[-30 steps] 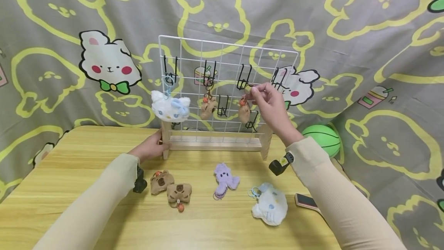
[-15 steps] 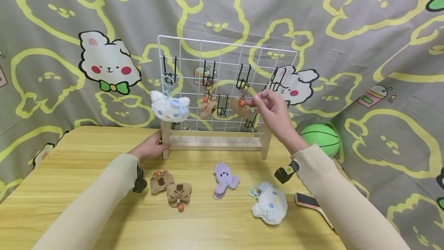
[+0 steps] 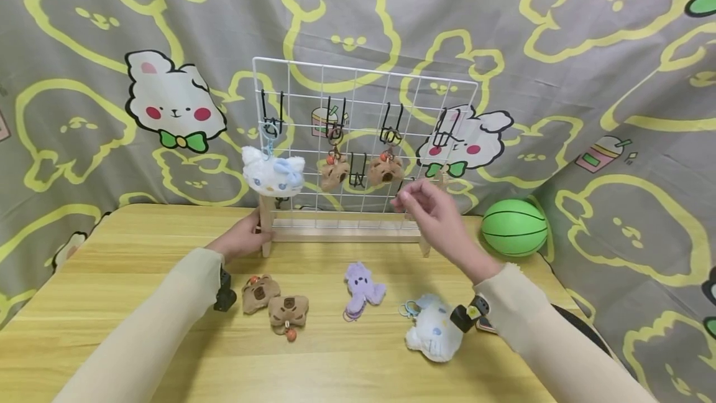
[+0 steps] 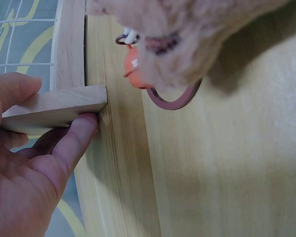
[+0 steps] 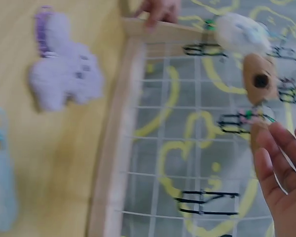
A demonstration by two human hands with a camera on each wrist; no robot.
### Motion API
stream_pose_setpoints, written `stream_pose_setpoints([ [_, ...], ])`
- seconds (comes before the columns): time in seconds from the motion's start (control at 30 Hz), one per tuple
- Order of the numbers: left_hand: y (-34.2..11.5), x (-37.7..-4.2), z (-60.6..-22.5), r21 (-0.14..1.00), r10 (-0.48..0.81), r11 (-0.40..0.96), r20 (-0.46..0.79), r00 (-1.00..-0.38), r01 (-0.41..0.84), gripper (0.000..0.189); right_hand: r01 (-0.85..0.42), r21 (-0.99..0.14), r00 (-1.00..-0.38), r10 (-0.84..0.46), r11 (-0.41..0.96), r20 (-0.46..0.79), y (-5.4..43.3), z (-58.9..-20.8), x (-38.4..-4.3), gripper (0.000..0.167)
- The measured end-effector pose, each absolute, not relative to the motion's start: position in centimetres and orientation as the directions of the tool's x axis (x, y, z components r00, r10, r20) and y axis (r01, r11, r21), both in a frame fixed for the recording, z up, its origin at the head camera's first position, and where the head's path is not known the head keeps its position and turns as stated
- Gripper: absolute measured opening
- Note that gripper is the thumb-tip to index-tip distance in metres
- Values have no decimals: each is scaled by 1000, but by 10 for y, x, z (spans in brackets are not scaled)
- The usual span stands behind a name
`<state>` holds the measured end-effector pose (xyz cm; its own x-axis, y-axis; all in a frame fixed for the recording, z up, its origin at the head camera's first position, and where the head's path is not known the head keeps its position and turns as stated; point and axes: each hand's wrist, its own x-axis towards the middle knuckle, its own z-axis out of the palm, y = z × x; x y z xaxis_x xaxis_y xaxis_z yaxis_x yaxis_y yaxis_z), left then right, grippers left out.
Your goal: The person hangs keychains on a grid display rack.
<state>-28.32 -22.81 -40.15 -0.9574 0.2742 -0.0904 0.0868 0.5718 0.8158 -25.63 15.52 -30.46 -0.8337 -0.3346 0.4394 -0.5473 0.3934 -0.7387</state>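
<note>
My left hand (image 3: 240,238) grips the wooden left foot (image 4: 64,106) of a white wire grid rack (image 3: 347,232), thumb on one side and fingers on the other. My right hand (image 3: 433,213), fingers loosely bent and holding nothing, is in front of the rack's lower right. Up and left of it a brown plush keychain (image 3: 386,171) with an orange bell hangs from a black hook. A second brown plush keychain (image 3: 334,173) and a white cat plush keychain (image 3: 274,173) hang further left. The right wrist view is blurred; fingertips (image 5: 264,136) there overlap a brown plush.
On the table lie two brown plush keychains (image 3: 288,313), a purple plush keychain (image 3: 363,286) and a white cat plush (image 3: 433,331). A green ball (image 3: 514,227) sits at the right back. Black hooks (image 3: 447,128) stick out from the grid. Patterned curtain hangs behind.
My right hand has let go of the brown plush keychain, which now hangs face forward from its hook. The hand has moved down and slightly right. My left hand stays on the foot.
</note>
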Motion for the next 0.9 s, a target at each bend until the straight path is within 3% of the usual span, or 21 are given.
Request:
stream_pose_setpoints([
  [0.2, -230, -282, -401, 811, 268, 579, -93, -959, 83, 80, -612, -636, -776, -514, 470, 367, 145, -344, -242, 16],
  [0.43, -229, -282, -401, 800, 256, 595, -99, -961, 76, 81, -692, -542, -646, -744, 476, 171, 133, -380, -230, 20],
  [0.63, -229, -282, -402, 796, 259, 600, -100, -961, 79, 82, -766, -401, -556, -831, 503, 20, 122, -397, -222, 23],
  [0.9, -227, -284, -402, 794, 261, 602, -97, -960, 84, 82, -853, -206, -488, -873, 479, -5, 114, -402, -214, 27],
])
